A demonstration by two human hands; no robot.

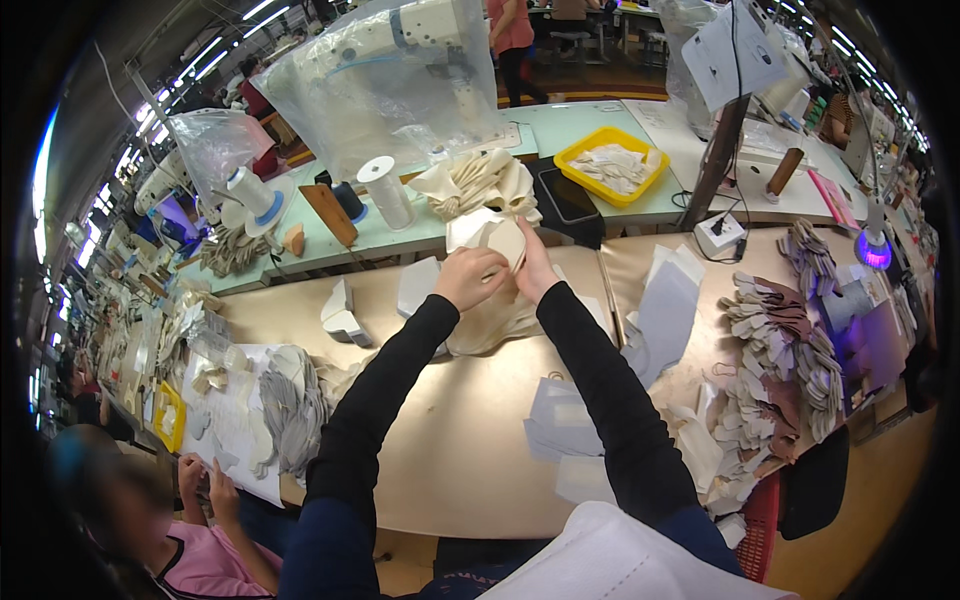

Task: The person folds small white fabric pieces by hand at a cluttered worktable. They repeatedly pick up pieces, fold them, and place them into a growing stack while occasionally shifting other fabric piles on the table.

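Your tabletop (440, 460) spreads widest, a smooth, tan surface with a soft sheen. Beyond it stands a bulky sewing machine (440, 75) draped in clear, wrinkled plastic, on a flat pale-green bench (545, 128). To your right, a big mound of cloth pieces (775, 330) lies in overlapping bundles, brown and off-white, with rounded, finger-like ends. To your left, grey pieces (290, 410) stack in soft, curved layers on a white sheet.

Near your right forearm, flat grey panels (665, 310) lie with straight edges. On the bench, a yellow plastic basket (594, 187) with rounded corners holds crumpled white scraps. Just beyond your hands sits a cream fabric bundle (480, 183), folded into loose ruffles, and to its left a white thread cone (385, 195) stands upright.

Your right hand (537, 268) is partly closed along the right edge of a small, pale cream piece (507, 243), which sits between both hands above the far part of the tabletop. Your left hand (468, 279) is half curled, its bent fingers against the piece's near side; you cannot tell how firmly they press.
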